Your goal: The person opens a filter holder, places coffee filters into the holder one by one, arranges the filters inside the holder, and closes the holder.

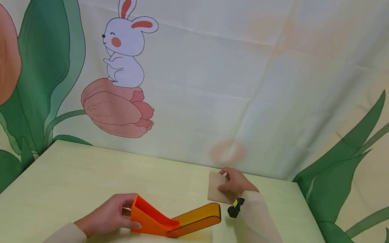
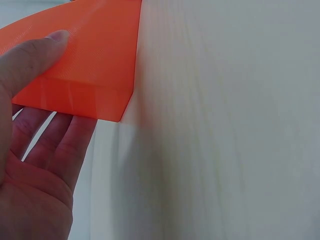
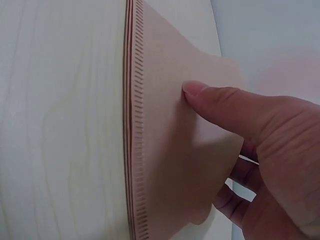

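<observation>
My left hand (image 1: 113,214) grips the tall left end of an orange plastic holder (image 1: 152,219), thumb on the near side and fingers behind. The holder stands on the table with its see-through amber lid (image 1: 198,219) swung out to the right. In the left wrist view the thumb lies flat on the orange wall (image 2: 100,55). At the back of the table my right hand (image 1: 237,182) pinches a stack of brown paper coffee filters (image 3: 165,135). The thumb presses on the top filter; the other fingers are at the far edge, partly hidden. A crimped seam runs along the stack's side.
The pale wooden table (image 1: 90,178) meets a hanging cloth backdrop (image 1: 197,80) printed with a rabbit and tulips, just behind the filters. A small black-and-yellow device (image 1: 235,207) sits at my right wrist, close to the lid's end.
</observation>
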Available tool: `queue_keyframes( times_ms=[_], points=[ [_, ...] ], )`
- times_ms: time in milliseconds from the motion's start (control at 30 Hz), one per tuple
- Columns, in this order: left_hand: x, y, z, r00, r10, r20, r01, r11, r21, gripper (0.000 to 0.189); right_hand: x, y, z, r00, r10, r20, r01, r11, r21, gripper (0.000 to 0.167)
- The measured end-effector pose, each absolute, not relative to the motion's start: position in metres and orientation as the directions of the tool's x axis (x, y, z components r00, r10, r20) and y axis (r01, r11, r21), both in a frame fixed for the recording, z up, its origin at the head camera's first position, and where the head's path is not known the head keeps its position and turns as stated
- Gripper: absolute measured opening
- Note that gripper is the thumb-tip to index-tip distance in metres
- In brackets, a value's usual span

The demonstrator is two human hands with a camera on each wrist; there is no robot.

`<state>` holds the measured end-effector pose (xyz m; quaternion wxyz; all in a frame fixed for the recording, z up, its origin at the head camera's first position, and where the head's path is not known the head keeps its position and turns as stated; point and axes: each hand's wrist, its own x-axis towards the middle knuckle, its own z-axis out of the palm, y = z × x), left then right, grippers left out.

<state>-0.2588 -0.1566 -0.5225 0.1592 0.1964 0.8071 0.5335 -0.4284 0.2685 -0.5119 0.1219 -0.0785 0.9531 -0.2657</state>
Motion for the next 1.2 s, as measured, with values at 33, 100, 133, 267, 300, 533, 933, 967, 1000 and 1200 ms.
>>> queue_keyframes(
  times_ms=[33, 100, 133, 267, 300, 533, 933, 967, 1000, 1200],
  points=[
    [-0.259, -0.157, -0.523, -0.872, 0.486, -0.048, 0.146, 0.354, 0.924, 0.045, -0.429, 0.269, -0.512, -0.958, -0.211, -0.191, -0.085, 0.852, -0.516, 0.046],
    [-0.259, -0.156, -0.522, -0.874, 0.484, -0.053, 0.140, 0.355, 0.924, 0.045, -0.429, 0.268, -0.511, -0.960, -0.205, -0.192, -0.085, 0.863, -0.498, 0.046],
    [-0.259, -0.156, -0.522, -0.874, 0.483, -0.057, 0.137, 0.357, 0.924, 0.045, -0.430, 0.268, -0.511, -0.961, -0.199, -0.191, -0.082, 0.867, -0.491, 0.047],
    [-0.258, -0.156, -0.521, -0.874, 0.482, -0.065, 0.129, 0.358, 0.925, 0.046, -0.430, 0.267, -0.511, -0.967, -0.184, -0.179, -0.081, 0.881, -0.466, 0.046],
    [-0.258, -0.155, -0.521, -0.874, 0.482, -0.065, 0.129, 0.358, 0.925, 0.046, -0.430, 0.267, -0.511, -0.967, -0.184, -0.175, -0.085, 0.885, -0.457, 0.045],
    [-0.259, -0.155, -0.522, -0.875, 0.481, -0.060, 0.136, 0.363, 0.922, 0.045, -0.426, 0.267, -0.502, -0.969, -0.159, -0.189, -0.052, 0.878, -0.475, 0.032],
    [-0.261, -0.155, -0.524, -0.880, 0.466, -0.089, 0.102, 0.369, 0.924, 0.047, -0.418, 0.282, -0.470, -0.939, -0.288, -0.190, -0.120, 0.788, -0.603, 0.039],
    [-0.261, -0.155, -0.524, -0.881, 0.465, -0.091, 0.100, 0.371, 0.923, 0.047, -0.417, 0.283, -0.468, -0.935, -0.301, -0.188, -0.125, 0.775, -0.620, 0.040],
    [-0.261, -0.155, -0.524, -0.882, 0.463, -0.092, 0.099, 0.372, 0.923, 0.048, -0.415, 0.284, -0.466, -0.932, -0.310, -0.186, -0.128, 0.764, -0.633, 0.040],
    [-0.261, -0.154, -0.524, -0.882, 0.463, -0.087, 0.100, 0.365, 0.925, 0.048, -0.400, 0.285, -0.454, -0.935, -0.324, -0.144, -0.138, 0.707, -0.694, 0.035]
  ],
)
